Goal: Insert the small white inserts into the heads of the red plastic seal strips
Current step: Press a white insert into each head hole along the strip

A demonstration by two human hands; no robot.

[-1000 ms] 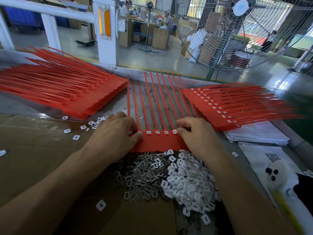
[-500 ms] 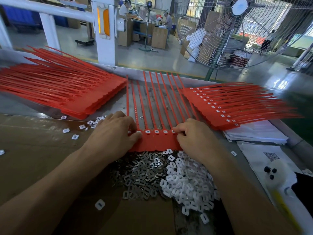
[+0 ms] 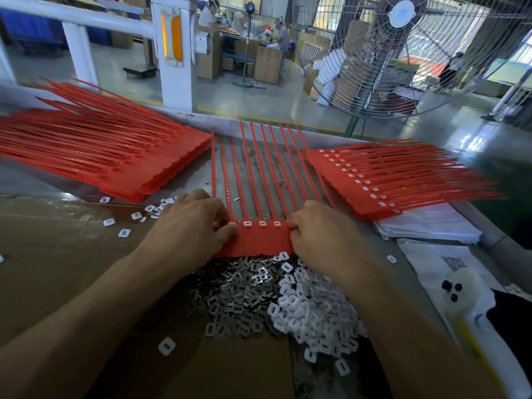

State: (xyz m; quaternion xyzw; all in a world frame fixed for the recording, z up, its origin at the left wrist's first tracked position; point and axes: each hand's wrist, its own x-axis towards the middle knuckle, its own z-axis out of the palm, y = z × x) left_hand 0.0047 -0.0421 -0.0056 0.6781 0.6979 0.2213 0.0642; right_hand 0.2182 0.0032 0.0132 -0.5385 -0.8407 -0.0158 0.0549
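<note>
Strips point(image 3: 253, 237) mid-desk, four inserts point(image 3: 262, 223) showing in heads. Left hand point(image 3: 190, 226) and right hand point(image 3: 319, 234) pinching sheet ends. Unfilled stack point(image 3: 100, 156) far-left; finished stack point(image 3: 374, 182) right edge.

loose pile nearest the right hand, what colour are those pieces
White, seen in the head view; the pile beside it is silvery metal.

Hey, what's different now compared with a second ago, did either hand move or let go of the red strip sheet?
Very little changed. The right hand crept slightly left along the row of heads on the red strip sheet, covering the white insert that showed by its fingertips earlier. The left hand kept pressing the sheet's left end. Neither hand let go. The piles of white inserts and metal clips and both red stacks stayed put.
</note>
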